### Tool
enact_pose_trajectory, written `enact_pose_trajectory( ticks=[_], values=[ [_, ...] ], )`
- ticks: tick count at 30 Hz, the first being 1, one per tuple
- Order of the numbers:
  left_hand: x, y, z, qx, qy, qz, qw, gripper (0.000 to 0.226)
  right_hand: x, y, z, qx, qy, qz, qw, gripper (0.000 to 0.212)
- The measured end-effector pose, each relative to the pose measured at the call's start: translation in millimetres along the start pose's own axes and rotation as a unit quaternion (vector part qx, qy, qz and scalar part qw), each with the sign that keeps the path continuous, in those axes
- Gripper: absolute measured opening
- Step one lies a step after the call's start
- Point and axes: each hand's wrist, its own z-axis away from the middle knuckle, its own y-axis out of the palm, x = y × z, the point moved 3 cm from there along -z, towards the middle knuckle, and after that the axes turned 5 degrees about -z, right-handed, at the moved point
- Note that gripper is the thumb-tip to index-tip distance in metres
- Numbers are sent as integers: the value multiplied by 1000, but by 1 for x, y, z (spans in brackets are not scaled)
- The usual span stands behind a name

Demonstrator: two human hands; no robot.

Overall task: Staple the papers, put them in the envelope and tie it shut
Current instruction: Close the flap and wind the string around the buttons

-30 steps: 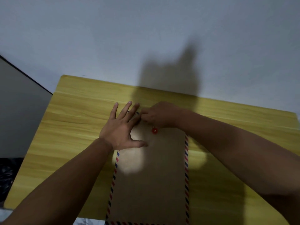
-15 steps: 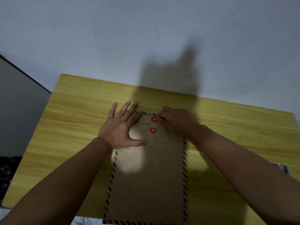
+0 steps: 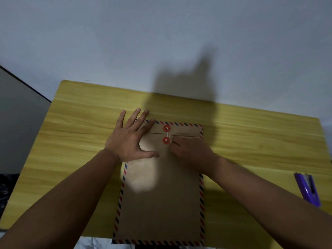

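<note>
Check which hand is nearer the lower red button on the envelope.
Right. The right hand has its fingers just beside the lower red button; the left hand lies flat farther off, on the envelope's left edge.

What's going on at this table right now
A person is tying a brown envelope shut on a yellow table. The left hand presses flat on its top corner, while the right hand works the white string running between the two red buttons. A purple stapler lies aside to the right.
</note>
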Motion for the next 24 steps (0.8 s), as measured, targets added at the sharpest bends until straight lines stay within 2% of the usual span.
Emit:
enact_pose_trajectory(
  ticks=[3, 5, 9, 12, 16, 19, 24],
  values=[
    [0, 0, 0, 2, 1, 2, 1000, 119, 8, 7, -4, 44, 28, -13, 999, 23],
    [0, 0, 0, 1, 1, 3, 1000, 119, 12, 9, -11, 86, 26, -12, 996, 23],
    [0, 0, 0, -2, 4, 2, 1000, 118, 16, 2, -38, 132, -17, -7, 991, 20],
    [0, 1, -1, -1, 7, -1, 1000, 118, 14, -4, -62, 156, -45, 39, 986, 30],
    [-1, 1, -1, -4, 6, 6, 1000, 116, 0, -9, -88, 150, -66, 74, 984, 31],
    [0, 0, -1, -10, 8, 5, 1000, 115, -18, -17, -101, 147, -19, 43, 988, 30],
    [-1, -1, -1, -7, 3, -6, 1000, 119, -48, -25, -98, 91, 65, -58, 992, 23]
  ],
)
